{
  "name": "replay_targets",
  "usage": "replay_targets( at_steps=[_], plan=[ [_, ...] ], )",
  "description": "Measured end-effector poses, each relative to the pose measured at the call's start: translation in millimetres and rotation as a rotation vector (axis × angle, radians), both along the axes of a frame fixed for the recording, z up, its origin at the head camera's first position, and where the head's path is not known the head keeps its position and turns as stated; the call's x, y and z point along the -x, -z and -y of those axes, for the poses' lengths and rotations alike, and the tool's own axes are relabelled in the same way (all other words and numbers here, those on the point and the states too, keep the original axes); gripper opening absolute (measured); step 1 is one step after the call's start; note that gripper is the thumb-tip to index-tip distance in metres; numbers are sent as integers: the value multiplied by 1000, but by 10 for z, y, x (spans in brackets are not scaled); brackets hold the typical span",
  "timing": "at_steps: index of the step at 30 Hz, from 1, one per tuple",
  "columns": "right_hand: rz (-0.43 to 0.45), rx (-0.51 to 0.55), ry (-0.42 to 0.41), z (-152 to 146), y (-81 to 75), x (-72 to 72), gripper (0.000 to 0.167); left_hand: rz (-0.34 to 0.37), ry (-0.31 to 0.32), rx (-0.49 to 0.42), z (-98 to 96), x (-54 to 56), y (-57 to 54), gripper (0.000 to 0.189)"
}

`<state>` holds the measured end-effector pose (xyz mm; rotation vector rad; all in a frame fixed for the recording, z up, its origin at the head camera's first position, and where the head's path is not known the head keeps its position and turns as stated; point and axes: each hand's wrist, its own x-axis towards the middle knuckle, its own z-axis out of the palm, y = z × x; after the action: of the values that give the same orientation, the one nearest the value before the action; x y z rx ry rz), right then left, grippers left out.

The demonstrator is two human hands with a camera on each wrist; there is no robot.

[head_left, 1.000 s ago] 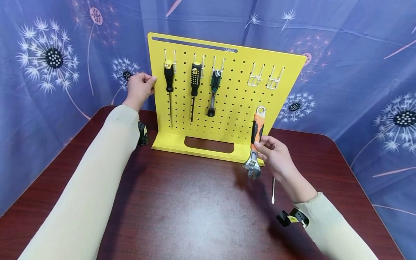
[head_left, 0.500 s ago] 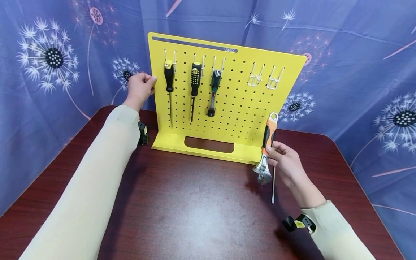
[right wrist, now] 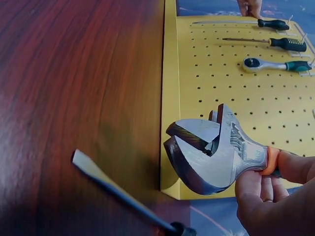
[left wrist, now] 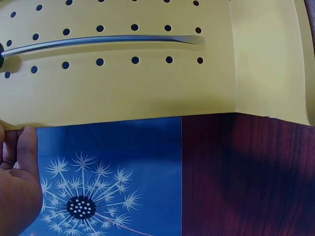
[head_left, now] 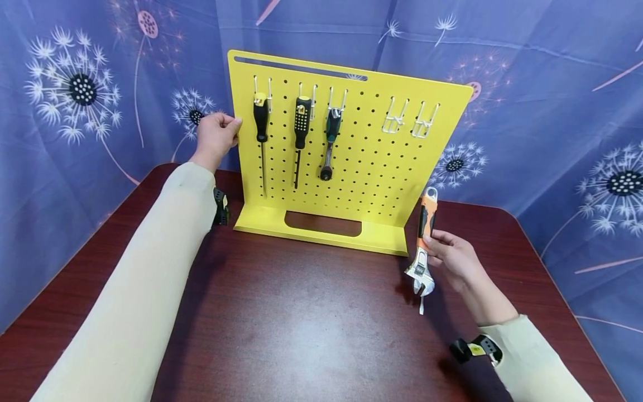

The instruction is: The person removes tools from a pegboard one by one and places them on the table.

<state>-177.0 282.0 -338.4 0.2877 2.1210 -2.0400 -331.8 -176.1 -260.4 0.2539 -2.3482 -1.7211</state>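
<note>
At the left side, my left hand (head_left: 216,137) pinches the edge of a yellow pegboard (head_left: 372,162) between thumb and fingers. My right hand (head_left: 454,259) grips an adjustable wrench (head_left: 427,218) by its orange and black handle, jaw end down, just right of the board's base. Below that hand lies a flat-blade screwdriver (right wrist: 118,189) on the table; its handle is mostly hidden. Two black and yellow screwdrivers, one on the far left (head_left: 261,120) and one beside it (head_left: 302,125), hang on the board. A green-handled ratchet wrench (head_left: 332,128) hangs to their right.
Two white wire hooks (head_left: 394,120) at the board's upper right carry no tool. The board stands on its folded yellow base (head_left: 261,220) on a dark red wooden table (head_left: 301,312). A blue dandelion-print curtain (head_left: 552,139) hangs close behind.
My right hand has moved right and toward me with the adjustable wrench, from in front of the board to beside it. The left hand has stayed at the edge.
</note>
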Motion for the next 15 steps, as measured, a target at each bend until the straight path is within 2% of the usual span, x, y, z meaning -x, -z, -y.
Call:
replay_targets(
  at_steps=[5, 9, 12, 15],
  plan=[
    [26, -13, -8, -109, 24, 0, 20, -1, 1, -2, -5, -11, -7, 23],
    [70, -34, 0, -209, 54, 12, 9, 2, 2, -8, -6, -15, -3, 21],
    [120, -47, 13, -289, 73, 24, 34, 1, 5, -19, -9, -13, 3, 20],
    [148, -61, 20, -357, 91, 28, 53, -2, 6, -14, -8, -11, 7, 20]
  ],
)
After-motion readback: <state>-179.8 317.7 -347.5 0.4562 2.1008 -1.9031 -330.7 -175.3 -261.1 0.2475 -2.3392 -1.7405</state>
